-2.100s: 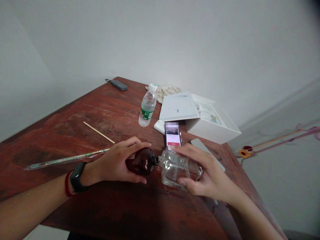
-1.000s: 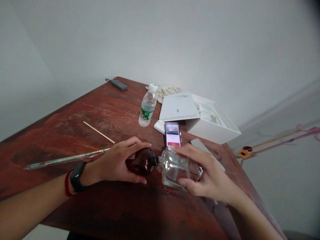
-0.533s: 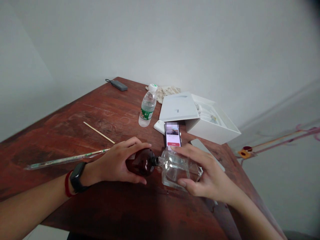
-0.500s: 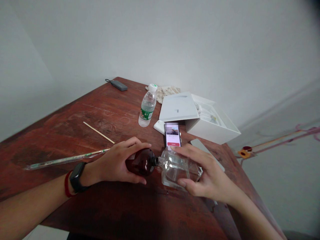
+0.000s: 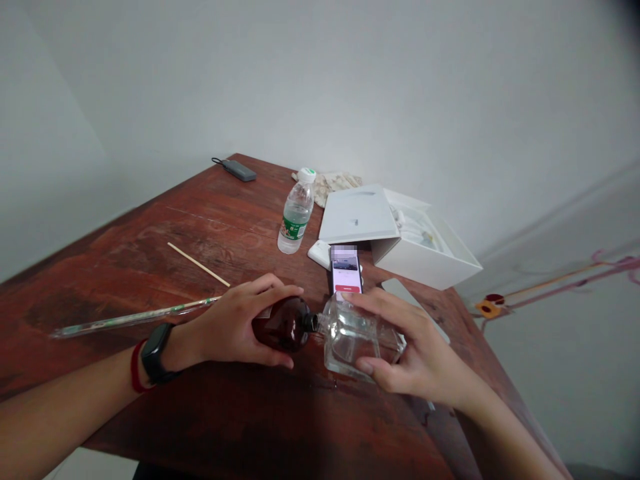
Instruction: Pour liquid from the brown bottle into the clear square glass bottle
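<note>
My left hand is wrapped round a dark brown bottle tipped on its side, its black neck pointing right. My right hand grips a clear square bottle, also tilted, with its neck to the left. The two mouths meet or nearly meet; whether they touch I cannot tell. Just beyond the clear bottle lies a phone with a lit screen. Some wet drops show on the wood below the bottles.
On the wooden table stand a water bottle and an open white box. A white case, a chopstick, a wrapped pair of chopsticks, a cloth and a grey device lie around.
Both hands and both bottles hold almost the same position. The picture on the phone screen differs, and the view has shifted very slightly.
</note>
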Tool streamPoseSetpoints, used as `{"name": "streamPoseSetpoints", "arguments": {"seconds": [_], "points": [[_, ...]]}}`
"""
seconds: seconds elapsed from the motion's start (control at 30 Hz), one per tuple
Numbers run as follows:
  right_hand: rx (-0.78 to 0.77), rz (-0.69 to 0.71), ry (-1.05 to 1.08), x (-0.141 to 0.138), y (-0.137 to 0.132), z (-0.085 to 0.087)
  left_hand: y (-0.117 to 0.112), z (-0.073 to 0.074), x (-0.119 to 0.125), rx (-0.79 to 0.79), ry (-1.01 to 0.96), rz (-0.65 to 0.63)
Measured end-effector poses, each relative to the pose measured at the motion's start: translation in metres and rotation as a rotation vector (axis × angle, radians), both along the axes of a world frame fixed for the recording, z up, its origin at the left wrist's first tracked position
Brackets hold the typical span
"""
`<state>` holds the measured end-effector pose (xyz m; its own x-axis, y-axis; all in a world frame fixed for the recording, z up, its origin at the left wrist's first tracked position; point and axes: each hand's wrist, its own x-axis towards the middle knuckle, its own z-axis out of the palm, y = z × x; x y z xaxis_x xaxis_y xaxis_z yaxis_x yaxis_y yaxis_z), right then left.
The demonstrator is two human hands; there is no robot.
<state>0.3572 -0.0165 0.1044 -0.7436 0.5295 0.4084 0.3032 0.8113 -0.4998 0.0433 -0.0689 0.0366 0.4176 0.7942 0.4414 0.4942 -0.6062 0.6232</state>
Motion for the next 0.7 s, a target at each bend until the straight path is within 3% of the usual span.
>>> {"name": "streamPoseSetpoints", "arguments": {"seconds": [0.7], "points": [[0.009,-0.002,-0.015,-0.0006,-0.0003,0.0007,0.002,-0.0029,-0.0011,0.037,0.008,-0.015]]}}
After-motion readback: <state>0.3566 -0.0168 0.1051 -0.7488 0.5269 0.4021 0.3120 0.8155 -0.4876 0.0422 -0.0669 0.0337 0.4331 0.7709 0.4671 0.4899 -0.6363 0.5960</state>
